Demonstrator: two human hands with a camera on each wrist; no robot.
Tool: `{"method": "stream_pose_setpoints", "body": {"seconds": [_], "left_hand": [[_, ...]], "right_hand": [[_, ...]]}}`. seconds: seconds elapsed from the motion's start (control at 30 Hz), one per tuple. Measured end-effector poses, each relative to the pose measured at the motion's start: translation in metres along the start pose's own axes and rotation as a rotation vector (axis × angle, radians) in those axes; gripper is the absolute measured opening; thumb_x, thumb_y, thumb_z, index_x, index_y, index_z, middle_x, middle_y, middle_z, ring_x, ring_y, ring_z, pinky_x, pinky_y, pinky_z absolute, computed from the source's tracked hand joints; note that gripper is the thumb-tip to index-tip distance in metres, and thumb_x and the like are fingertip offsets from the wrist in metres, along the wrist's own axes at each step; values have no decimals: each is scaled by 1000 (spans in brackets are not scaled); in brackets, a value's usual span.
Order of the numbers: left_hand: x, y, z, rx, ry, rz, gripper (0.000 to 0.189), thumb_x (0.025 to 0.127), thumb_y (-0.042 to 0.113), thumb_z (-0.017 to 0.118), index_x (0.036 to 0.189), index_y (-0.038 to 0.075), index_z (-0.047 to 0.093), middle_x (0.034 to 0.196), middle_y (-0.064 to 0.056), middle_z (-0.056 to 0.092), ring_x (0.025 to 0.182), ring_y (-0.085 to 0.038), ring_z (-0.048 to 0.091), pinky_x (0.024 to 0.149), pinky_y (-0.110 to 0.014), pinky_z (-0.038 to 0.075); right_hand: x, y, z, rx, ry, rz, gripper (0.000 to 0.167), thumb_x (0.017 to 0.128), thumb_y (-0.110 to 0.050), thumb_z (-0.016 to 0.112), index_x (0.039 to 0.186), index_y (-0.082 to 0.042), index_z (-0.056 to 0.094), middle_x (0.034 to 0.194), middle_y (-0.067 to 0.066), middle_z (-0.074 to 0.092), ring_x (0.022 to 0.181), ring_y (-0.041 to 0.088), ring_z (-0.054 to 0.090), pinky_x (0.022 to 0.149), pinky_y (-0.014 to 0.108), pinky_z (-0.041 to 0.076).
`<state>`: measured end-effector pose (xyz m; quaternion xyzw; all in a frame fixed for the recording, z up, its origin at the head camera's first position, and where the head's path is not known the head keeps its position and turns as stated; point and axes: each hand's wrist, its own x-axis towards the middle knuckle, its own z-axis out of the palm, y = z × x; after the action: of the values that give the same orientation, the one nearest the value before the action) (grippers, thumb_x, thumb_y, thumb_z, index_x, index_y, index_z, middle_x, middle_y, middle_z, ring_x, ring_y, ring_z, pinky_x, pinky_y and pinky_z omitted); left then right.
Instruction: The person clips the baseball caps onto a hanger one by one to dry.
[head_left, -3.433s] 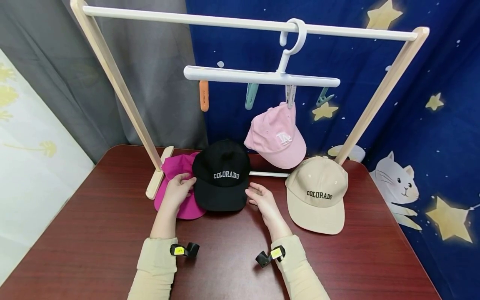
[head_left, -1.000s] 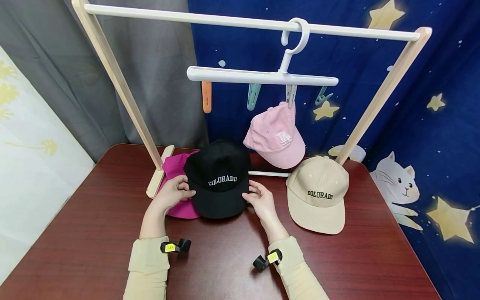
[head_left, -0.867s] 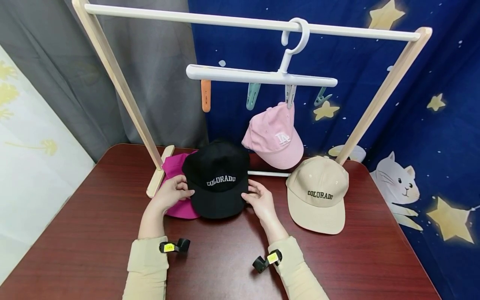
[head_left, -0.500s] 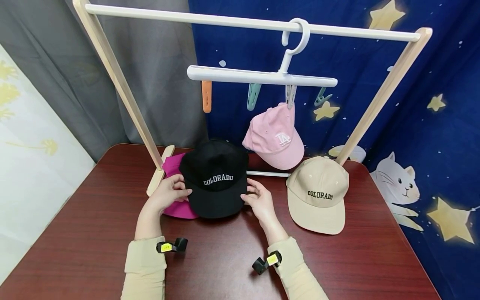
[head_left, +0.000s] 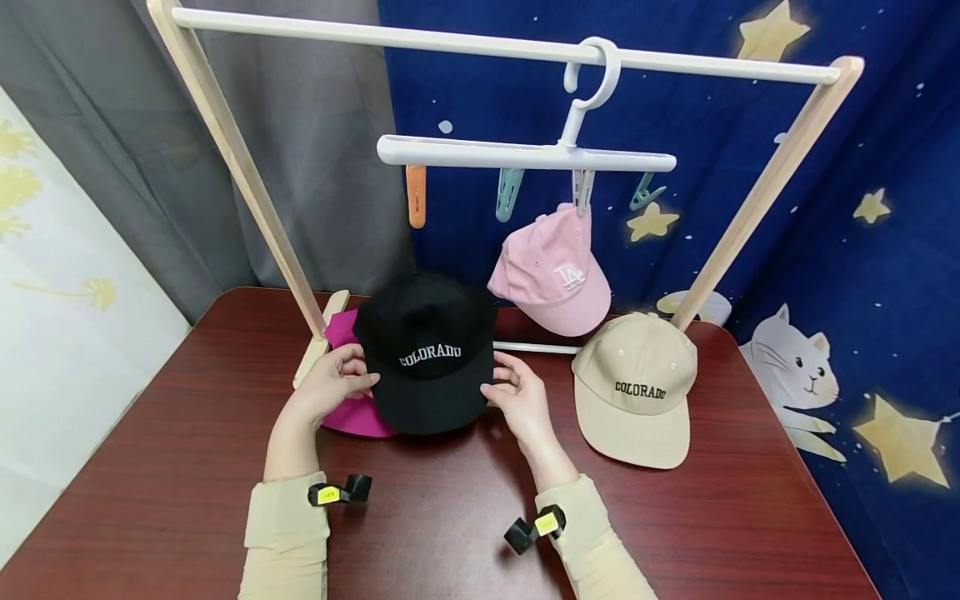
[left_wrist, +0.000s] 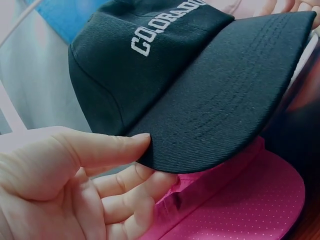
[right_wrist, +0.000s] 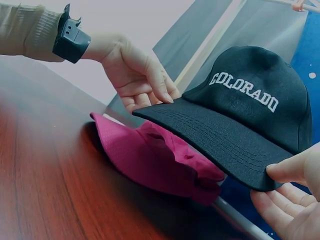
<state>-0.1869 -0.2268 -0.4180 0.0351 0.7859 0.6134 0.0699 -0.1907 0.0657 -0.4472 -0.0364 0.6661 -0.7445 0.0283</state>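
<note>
The head view looks forward and down from above, well back from the left fingers (head_left: 351, 365) and right fingers (head_left: 510, 363), taking in the bench (head_left: 435, 517) around them and the wooden rack (head_left: 495, 44) beyond. The left wrist view sits close behind the left fingers, facing across the black Colorado baseball cap (head_left: 431, 400) toward the right fingers. The right wrist view, close to the right fingers, faces across to the left ones. Both wrist views share the cap's brim and the magenta cap (left_wrist: 265, 195) below the left fingers.
</note>
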Motion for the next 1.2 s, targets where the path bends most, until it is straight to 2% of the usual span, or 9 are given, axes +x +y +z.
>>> {"method": "stream_pose_setpoints", "body": {"seconds": [0.37,0.63,0.8,0.93,1.07,1.2], "left_hand": [[0,4,0,-1,25,0,52,92,2,61,134,-12,34,82,-8,56,69,-13,62,69,-27,53],[-1,9,0,-5,49,10,59,94,5,59,142,-10,29,85,-7,55,70,-13,57,68,-27,50],[-1,10,1,0,68,26,57,95,6,58,143,-8,31,91,-11,53,71,-14,54,68,-26,49],[-1,12,2,-19,82,47,54,95,5,57,142,-9,32,97,-13,52,74,-10,54,67,-25,48],[-2,13,5,-68,103,37,52,96,6,56,140,-10,34,103,-8,54,79,-3,55,68,-21,48],[-1,15,8,-120,128,33,49,96,5,56,138,-12,37,97,0,56,78,-2,55,68,-19,47]], "right_hand": [[-4,-6,3,43,28,-39,53,80,16,66,129,1,55,93,16,63,71,15,66,64,33,55],[-6,-14,4,56,32,-35,46,80,13,67,124,2,56,88,13,65,69,15,66,68,40,55],[-8,-18,5,63,39,-29,40,81,11,68,119,3,56,87,16,65,68,14,65,69,40,54],[-11,-24,5,73,52,-32,33,81,11,68,112,6,57,84,12,64,69,12,64,71,43,54],[-13,-28,6,101,64,-30,29,81,12,67,108,8,58,79,7,64,67,11,64,72,46,54],[-14,-31,5,140,63,-42,29,80,15,66,107,9,57,77,6,63,63,11,62,68,43,54]]}}
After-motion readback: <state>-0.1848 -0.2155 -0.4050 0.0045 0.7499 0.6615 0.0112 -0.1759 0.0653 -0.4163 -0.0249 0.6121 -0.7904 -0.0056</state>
